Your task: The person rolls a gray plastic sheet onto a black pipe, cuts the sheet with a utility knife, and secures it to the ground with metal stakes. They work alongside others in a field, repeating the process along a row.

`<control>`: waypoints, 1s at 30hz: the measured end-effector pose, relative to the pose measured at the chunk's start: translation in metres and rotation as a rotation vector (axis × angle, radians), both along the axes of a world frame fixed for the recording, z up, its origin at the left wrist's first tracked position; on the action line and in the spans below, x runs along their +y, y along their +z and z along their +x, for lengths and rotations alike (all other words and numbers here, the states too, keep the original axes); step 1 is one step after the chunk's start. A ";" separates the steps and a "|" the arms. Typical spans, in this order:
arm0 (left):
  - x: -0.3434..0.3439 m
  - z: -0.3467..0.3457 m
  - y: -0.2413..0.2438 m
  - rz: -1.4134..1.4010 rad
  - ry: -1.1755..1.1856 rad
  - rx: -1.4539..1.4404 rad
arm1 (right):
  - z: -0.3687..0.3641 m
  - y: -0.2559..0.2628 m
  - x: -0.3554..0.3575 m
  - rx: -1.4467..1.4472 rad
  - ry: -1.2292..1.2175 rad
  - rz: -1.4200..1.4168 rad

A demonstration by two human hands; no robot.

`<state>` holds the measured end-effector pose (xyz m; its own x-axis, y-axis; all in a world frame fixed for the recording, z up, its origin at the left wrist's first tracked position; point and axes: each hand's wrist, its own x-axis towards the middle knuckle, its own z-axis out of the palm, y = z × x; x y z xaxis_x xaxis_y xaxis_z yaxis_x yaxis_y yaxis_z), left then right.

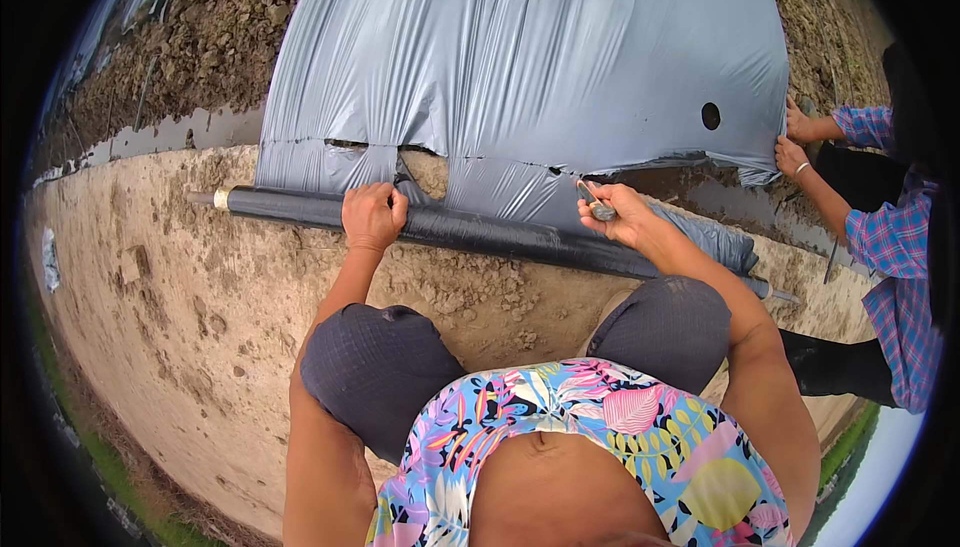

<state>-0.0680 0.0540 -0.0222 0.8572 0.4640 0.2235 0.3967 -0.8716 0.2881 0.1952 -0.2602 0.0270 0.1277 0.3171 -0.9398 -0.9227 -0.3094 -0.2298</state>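
Silver-grey plastic mulch film (pixel 540 52) covers the soil bed before me, with round holes near its right side. A ragged, partly torn perforated line crosses it near the close end. Between my knees and the bed lies a roll of black film (pixel 495 238) on a pole. My left hand (pixel 375 215) is closed over the roll and film left of the middle. My right hand (pixel 616 215), above the roll's right part, grips a small tool (pixel 602 209) at the tear; its kind is hard to tell. The film is parted right of this hand.
At the right, a co-worker in a checked shirt (pixel 885 236) holds the film's right edge with both hands. Muddy water (pixel 731 202) lies beyond the roll. Clumpy soil (pixel 225 22) flanks the bed, and a dry dirt path (pixel 187 337) runs beneath me.
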 end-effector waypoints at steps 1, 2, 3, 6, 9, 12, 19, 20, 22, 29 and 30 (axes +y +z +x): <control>-0.002 0.002 0.000 -0.016 0.006 -0.022 | -0.004 -0.003 0.009 0.003 0.013 0.016; -0.001 0.002 0.001 -0.020 0.007 -0.037 | -0.010 -0.007 0.018 0.007 0.025 0.033; 0.000 -0.001 -0.001 -0.025 0.011 -0.062 | -0.014 -0.010 0.027 0.012 0.043 0.047; -0.003 0.003 0.001 -0.025 0.031 -0.100 | -0.024 -0.006 0.047 0.013 0.055 0.132; -0.002 -0.005 0.001 -0.046 0.046 -0.123 | -0.039 -0.004 0.053 -0.036 0.114 0.187; -0.001 -0.009 0.002 -0.070 0.058 -0.135 | -0.030 -0.013 0.065 0.108 0.028 0.233; 0.001 -0.012 0.005 -0.099 0.064 -0.176 | -0.041 -0.030 0.121 0.071 0.205 0.136; 0.002 -0.012 0.005 -0.105 0.066 -0.182 | -0.047 -0.026 0.125 -0.007 0.223 0.044; -0.002 -0.012 0.003 -0.118 0.060 -0.207 | -0.051 -0.021 0.104 -0.040 0.232 -0.161; -0.002 -0.010 -0.003 -0.139 0.079 -0.194 | -0.054 0.017 0.111 0.033 0.282 0.121; 0.002 -0.010 -0.003 -0.130 0.071 -0.182 | -0.057 0.024 0.118 -0.039 0.275 0.069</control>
<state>-0.0776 0.0562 -0.0253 0.7727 0.5563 0.3058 0.3866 -0.7945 0.4684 0.1377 -0.1422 0.0512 0.0633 0.4081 -0.9108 -0.7965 -0.5292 -0.2925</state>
